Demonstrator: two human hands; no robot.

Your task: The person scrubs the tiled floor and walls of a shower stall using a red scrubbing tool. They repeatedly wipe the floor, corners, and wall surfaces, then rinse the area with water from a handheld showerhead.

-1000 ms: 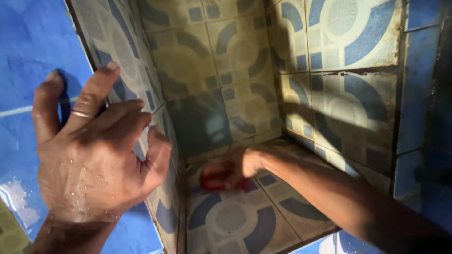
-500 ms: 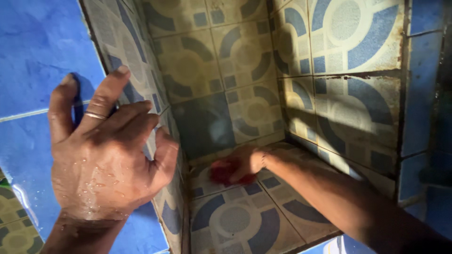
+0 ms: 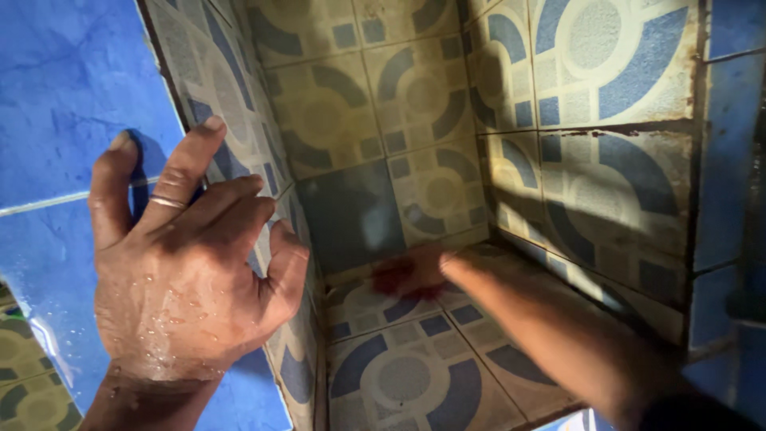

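My left hand, wet and with a ring on one finger, rests flat on the blue tiled rim of a tiled basin, fingers spread over its inner edge. My right hand reaches deep into the basin and presses a red scrubbing pad against the patterned tile floor, near the far wall. The right hand is blurred with motion and partly covers the pad.
The basin walls carry grimy blue and cream patterned tiles. A dark blue tiled edge stands at the right. A strip of patterned floor shows at the lower left.
My right hand has slid the red pad from the basin floor's left middle towards the far wall. My left hand has stayed on the rim.
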